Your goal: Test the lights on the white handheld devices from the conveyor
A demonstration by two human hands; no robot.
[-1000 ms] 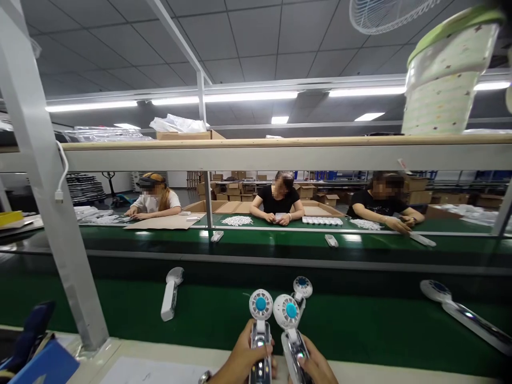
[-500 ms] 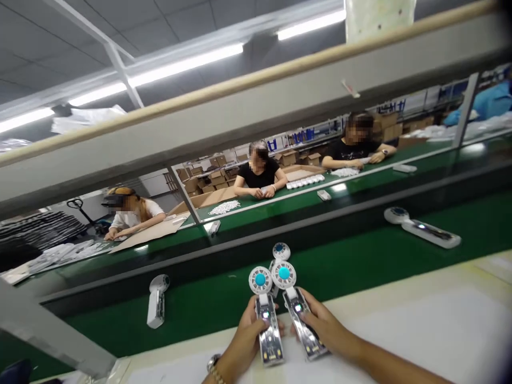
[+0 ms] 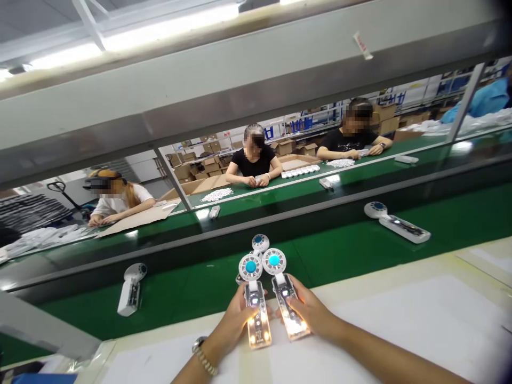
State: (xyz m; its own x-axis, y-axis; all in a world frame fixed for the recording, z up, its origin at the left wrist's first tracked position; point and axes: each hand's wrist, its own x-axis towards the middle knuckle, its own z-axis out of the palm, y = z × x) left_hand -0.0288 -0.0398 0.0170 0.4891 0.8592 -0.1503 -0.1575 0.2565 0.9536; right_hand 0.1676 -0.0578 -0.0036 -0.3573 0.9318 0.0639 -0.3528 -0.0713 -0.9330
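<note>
My left hand (image 3: 237, 316) is closed around a small handheld fan (image 3: 259, 326) with a round white head, a blue hub and a clear-fronted handle. A matching handheld fan (image 3: 274, 261) is gripped in my right hand (image 3: 314, 313), its head close beside the first. My thumbs press on the fronts of both handles, where warm yellow lights glow near the lower ends. Just behind them, another fan (image 3: 260, 243) lies on the green belt (image 3: 320, 261), partly hidden by the two heads.
More fans lie on the belt, one at the left (image 3: 130, 293) and one at the right (image 3: 404, 226). A white work surface (image 3: 384, 325) borders my side. Across the line, several co-workers sit handling small white parts. A grey overhead beam (image 3: 160, 90) spans the view.
Yellow lights have come on in both held fans' handles; they were dark before. My view has tilted down and shifted, with both hands still holding the fans.
</note>
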